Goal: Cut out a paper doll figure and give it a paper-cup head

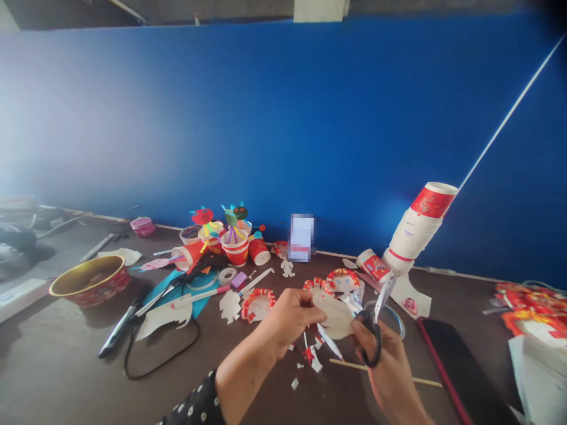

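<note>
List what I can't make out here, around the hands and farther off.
All in the head view:
White paper: the part pinched in the left hand is covered by that hand.
Scissors: the right hand partly hides the handles.
Upright card: pixelation hides any print on it.
Red-edged phone: its near end is cut off by the bottom edge.
Dark thing at far left: too blurred to identify.

The scissors pair shiny metal blades with smooth black plastic handles; the pale paper is matt. Along the bench's back edge, smooth paper cups — towards its left edge, a bowl with a glossy, metallic-looking gold inside.
</note>
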### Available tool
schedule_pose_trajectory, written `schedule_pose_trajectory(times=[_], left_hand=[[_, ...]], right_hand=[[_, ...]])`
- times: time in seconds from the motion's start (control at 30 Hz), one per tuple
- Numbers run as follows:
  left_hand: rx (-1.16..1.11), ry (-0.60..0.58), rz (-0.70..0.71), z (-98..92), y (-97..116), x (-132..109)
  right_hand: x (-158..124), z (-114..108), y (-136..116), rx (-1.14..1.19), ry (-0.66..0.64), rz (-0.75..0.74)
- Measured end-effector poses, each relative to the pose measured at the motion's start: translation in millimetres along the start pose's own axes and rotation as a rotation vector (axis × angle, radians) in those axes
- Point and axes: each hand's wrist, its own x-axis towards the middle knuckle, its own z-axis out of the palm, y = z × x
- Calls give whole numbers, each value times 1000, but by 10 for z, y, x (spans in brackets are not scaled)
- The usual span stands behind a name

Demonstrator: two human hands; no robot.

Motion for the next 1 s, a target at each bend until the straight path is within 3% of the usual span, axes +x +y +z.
schedule_pose_trajectory(times=[0.2, 0.37, 0.5, 0.67, 0.8, 1.0], left_hand=[[266, -176, -42, 16, -93, -28], [51, -30, -57, 85, -176, 25], [-133, -38, -97, 136, -184, 32], [-124, -116, -85, 99, -123, 13], [-64, -61, 59, -13, -46, 44], [48, -91, 50, -130, -46, 83]], right_hand=[[40, -65, 4, -27, -23, -84], [-33, 19, -62, -110, -77, -141], [-53, 53, -68, -75, -211, -119], [-29, 12, -63, -88, -250, -73], [-27, 1, -69, -118, -277, -9], [-3, -23, -30, -95, -193, -13]])
